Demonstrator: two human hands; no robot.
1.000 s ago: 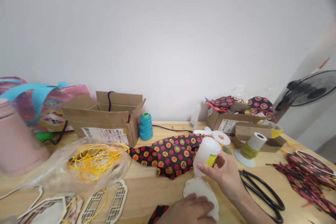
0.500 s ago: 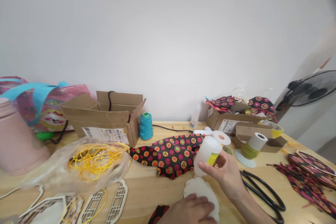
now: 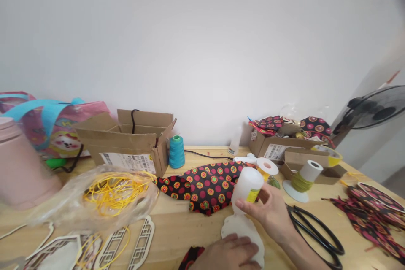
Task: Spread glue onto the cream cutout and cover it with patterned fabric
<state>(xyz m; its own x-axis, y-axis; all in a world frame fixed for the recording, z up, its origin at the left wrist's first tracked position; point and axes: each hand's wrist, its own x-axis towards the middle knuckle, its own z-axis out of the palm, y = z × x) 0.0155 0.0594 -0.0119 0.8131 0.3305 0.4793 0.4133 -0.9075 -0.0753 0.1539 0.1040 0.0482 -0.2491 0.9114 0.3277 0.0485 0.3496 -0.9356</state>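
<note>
My right hand (image 3: 267, 210) is closed around a white plastic glue bottle (image 3: 245, 187) with a yellow label. The bottle is tipped upside down, its nozzle pointing at the upper part of a white scalloped panel (image 3: 238, 224). Whether the tip touches the panel, I cannot tell. Lying flat over the panel's lower part is my left hand (image 3: 230, 253), fingers stretched out and holding it against the table. A scrap of patterned fabric (image 3: 191, 256) shows beside the left hand. Behind the bottle lies a larger black fabric piece with colourful round flowers (image 3: 210, 187).
Black-handled scissors (image 3: 316, 232) lie right of my right arm, near a spool of green cord (image 3: 302, 182). At left are yellow cord (image 3: 115, 190) in a plastic bag, lattice cutouts (image 3: 141, 242) and an open cardboard box (image 3: 126, 145). Teal thread (image 3: 176, 152) stands behind.
My right hand has shifted the glue bottle slightly left and lower over the panel's top edge. The left hand stays put on the panel.
</note>
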